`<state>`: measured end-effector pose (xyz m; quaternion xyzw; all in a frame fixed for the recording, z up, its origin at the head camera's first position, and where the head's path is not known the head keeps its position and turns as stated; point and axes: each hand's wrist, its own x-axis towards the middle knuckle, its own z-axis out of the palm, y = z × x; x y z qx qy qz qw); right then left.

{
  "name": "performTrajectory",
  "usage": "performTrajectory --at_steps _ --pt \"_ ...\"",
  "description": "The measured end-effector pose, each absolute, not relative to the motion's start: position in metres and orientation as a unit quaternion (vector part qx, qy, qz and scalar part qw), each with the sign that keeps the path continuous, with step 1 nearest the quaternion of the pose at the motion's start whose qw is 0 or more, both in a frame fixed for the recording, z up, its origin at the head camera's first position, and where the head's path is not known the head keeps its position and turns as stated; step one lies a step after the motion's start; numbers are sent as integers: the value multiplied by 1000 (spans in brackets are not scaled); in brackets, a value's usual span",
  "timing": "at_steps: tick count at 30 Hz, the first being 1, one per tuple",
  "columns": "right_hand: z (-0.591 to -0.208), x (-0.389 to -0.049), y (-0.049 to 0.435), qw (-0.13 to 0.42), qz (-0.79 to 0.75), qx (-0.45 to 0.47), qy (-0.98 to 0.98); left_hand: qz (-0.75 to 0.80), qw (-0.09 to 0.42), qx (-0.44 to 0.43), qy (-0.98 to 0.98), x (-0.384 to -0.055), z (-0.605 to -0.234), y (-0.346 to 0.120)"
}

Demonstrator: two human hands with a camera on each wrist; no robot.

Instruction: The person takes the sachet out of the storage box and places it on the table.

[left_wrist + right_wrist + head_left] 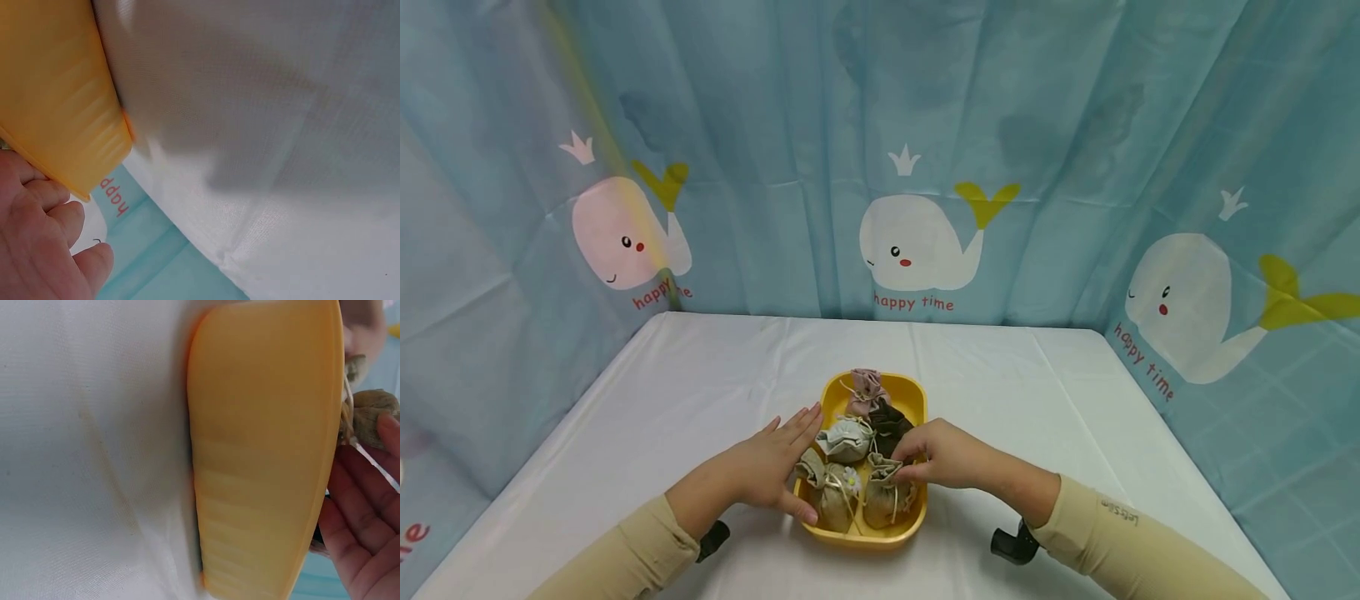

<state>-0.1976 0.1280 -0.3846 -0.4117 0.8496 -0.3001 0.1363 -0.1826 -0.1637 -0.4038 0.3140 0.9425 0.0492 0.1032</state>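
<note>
A yellow tray (pixel 865 542) holds several small drawstring pouches. My right hand (pixel 951 454) pinches the gathered neck of the olive pouch (pixel 880 506) at the tray's front right; in the right wrist view, the thumb lies against that pouch's cloth top (pixel 370 419). Along the tray's left rim rests my left hand (pixel 767 468), fingers extended and thumb at the near corner. Beside it sits a tan pouch (pixel 835 507) with a white flower. Behind are a pale grey pouch (pixel 847 443), a dark brown pouch (pixel 889 425) and a dusty pink pouch (pixel 867 392) at the far end.
The tray stands on a white cloth-covered table (pixel 737 358). Blue curtains (pixel 760 250) printed with whales rise behind it and at both sides. Black wrist-camera mounts show under the left sleeve (pixel 647 537) and the right sleeve (pixel 1075 521).
</note>
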Motion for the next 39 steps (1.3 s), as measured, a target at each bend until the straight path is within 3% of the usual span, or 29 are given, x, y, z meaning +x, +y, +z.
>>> performTrajectory --at_steps 14,26,39 --pt "-376 -195 133 95 -300 -386 867 41 99 315 943 -185 -408 -165" --pt "-347 -196 148 24 -334 -385 860 42 103 312 943 -185 -408 -164" --pt "-327 -206 175 -30 -392 -293 871 46 103 312 943 -185 -409 -165"
